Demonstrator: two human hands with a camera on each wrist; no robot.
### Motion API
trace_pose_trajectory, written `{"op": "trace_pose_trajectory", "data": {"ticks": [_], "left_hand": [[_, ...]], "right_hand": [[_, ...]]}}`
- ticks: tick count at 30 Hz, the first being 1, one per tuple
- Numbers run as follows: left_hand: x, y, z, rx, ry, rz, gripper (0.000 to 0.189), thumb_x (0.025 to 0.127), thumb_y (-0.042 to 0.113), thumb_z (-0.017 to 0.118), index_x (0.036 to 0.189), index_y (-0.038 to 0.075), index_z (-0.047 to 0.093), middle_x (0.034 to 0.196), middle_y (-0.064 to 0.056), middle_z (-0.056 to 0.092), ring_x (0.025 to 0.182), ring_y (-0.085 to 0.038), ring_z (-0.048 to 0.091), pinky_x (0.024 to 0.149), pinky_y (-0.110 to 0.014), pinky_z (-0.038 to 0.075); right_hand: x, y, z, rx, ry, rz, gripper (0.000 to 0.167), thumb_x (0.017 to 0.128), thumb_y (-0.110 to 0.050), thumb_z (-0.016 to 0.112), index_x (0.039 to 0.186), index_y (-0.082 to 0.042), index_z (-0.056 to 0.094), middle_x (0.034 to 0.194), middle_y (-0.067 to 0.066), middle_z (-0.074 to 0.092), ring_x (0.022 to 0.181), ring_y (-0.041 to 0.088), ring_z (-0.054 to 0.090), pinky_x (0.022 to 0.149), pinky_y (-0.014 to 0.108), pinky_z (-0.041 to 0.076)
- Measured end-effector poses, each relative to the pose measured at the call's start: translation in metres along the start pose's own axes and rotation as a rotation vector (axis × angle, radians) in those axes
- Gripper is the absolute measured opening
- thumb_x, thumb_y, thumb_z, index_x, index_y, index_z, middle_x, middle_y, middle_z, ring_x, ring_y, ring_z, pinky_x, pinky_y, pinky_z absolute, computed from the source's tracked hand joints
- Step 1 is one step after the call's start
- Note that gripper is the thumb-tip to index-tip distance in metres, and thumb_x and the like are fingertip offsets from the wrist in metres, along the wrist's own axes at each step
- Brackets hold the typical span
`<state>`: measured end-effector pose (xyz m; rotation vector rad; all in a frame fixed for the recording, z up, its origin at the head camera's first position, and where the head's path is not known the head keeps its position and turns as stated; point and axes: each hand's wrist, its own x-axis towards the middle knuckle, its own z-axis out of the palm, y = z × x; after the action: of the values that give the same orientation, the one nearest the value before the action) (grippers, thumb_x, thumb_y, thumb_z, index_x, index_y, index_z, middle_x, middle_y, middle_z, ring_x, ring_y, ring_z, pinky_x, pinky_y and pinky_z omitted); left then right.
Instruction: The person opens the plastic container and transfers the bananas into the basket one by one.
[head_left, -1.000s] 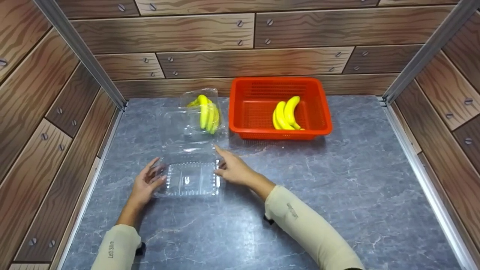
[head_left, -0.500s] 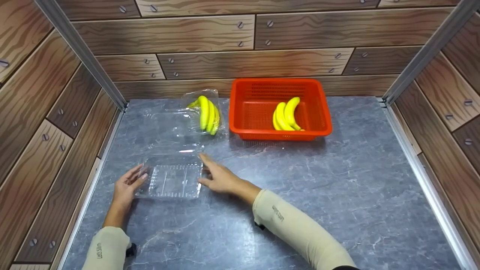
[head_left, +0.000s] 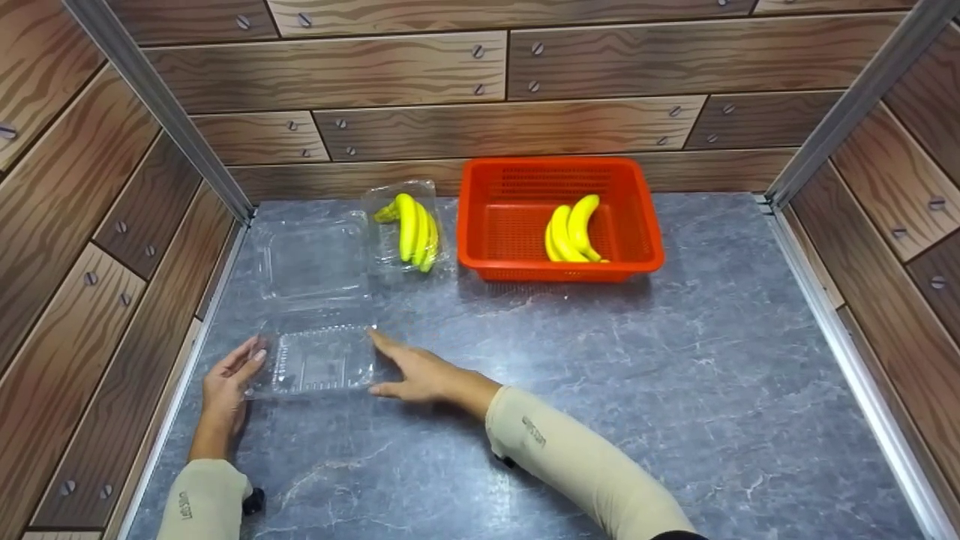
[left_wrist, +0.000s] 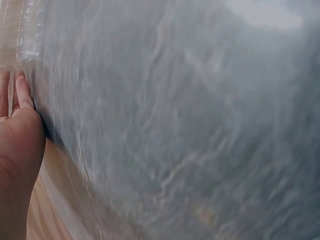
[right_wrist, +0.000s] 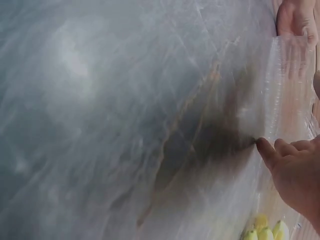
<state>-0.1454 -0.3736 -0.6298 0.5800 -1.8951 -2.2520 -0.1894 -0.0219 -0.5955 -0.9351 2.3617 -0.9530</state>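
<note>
A clear plastic clamshell container (head_left: 322, 360) stands opened out on the table, its lid (head_left: 315, 259) folded back toward the rear wall. My left hand (head_left: 225, 382) holds its left side, thumb over the rim and fingers outside; in the left wrist view the rim shows between thumb (left_wrist: 24, 92) and fingers. At the opposite side my right hand (head_left: 420, 375) spreads thumb and forefinger along the wall, fingertips right at its corners. The right wrist view shows the right hand (right_wrist: 297, 170) with its fingers extended at the plastic edge. The container holds nothing.
Behind, a second clear container (head_left: 386, 244) holds a bunch of bananas (head_left: 416, 232), close to the opened lid. To its right stands a red basket (head_left: 495, 271) with more bananas (head_left: 574, 229). Wood-patterned walls (head_left: 409, 71) bound the grey marbled table (head_left: 675, 390).
Both hands have moved left with the opened container. Its lid has shifted left, from overlapping the banana container to beside it. The basket and bananas have stayed put.
</note>
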Motion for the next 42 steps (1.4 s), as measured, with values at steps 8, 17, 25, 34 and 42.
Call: {"op": "trace_pose_trajectory", "data": {"ticks": [8, 17, 25, 34, 42], "left_hand": [[0.004, 0.0, -0.009, -0.119, -0.002, -0.058, 0.023, 0.103, 0.009, 0.069, 0.114, 0.025, 0.081, 0.11, 0.017, 0.082, 0.102, -0.002, 0.078, 0.094, -0.014, 0.059], [0.005, 0.006, -0.001, -0.238, 0.153, -0.022, 0.013, 0.103, 0.012, 0.069, 0.099, 0.01, 0.082, 0.098, 0.005, 0.085, 0.094, -0.008, 0.081, 0.092, -0.019, 0.062], [0.002, 0.007, -0.001, -0.169, 0.075, -0.055, 0.041, 0.115, 0.035, 0.046, 0.123, 0.008, 0.076, 0.11, 0.012, 0.082, 0.117, -0.005, 0.071, 0.131, -0.028, 0.032], [0.003, 0.003, 0.002, -0.09, -0.049, -0.018, 0.037, 0.114, 0.02, 0.048, 0.147, 0.008, 0.061, 0.139, 0.013, 0.071, 0.154, -0.014, 0.042, 0.139, -0.035, 0.011], [0.008, 0.011, -0.001, 0.138, -0.19, -0.069, 0.079, 0.109, 0.008, 0.052, 0.173, 0.009, 0.005, 0.183, -0.006, 0.004, 0.171, -0.02, -0.006, 0.14, -0.044, -0.006]], "right_hand": [[0.01, 0.001, 0.009, -0.026, -0.064, -0.081, 0.087, 0.109, -0.046, 0.058, 0.174, -0.02, 0.007, 0.181, 0.007, 0.014, 0.167, 0.027, 0.024, 0.138, 0.042, 0.021], [0.019, 0.001, 0.014, 0.017, -0.03, -0.032, 0.084, 0.112, -0.045, 0.05, 0.173, -0.029, -0.004, 0.18, 0.007, 0.017, 0.163, 0.028, 0.032, 0.137, 0.038, 0.024], [0.022, -0.002, 0.025, 0.071, -0.007, -0.006, 0.082, 0.114, -0.039, 0.047, 0.173, -0.024, -0.007, 0.181, 0.009, 0.011, 0.165, 0.029, 0.028, 0.138, 0.037, 0.02], [0.032, 0.0, 0.033, 0.089, 0.013, -0.04, 0.082, 0.114, -0.032, 0.046, 0.172, -0.013, -0.008, 0.182, 0.011, 0.0, 0.17, 0.028, 0.009, 0.139, 0.041, 0.01], [0.046, 0.0, 0.027, 0.168, 0.029, -0.055, 0.083, 0.114, -0.031, 0.048, 0.172, -0.012, -0.008, 0.182, 0.011, -0.001, 0.17, 0.026, 0.007, 0.14, 0.042, 0.009]]}}
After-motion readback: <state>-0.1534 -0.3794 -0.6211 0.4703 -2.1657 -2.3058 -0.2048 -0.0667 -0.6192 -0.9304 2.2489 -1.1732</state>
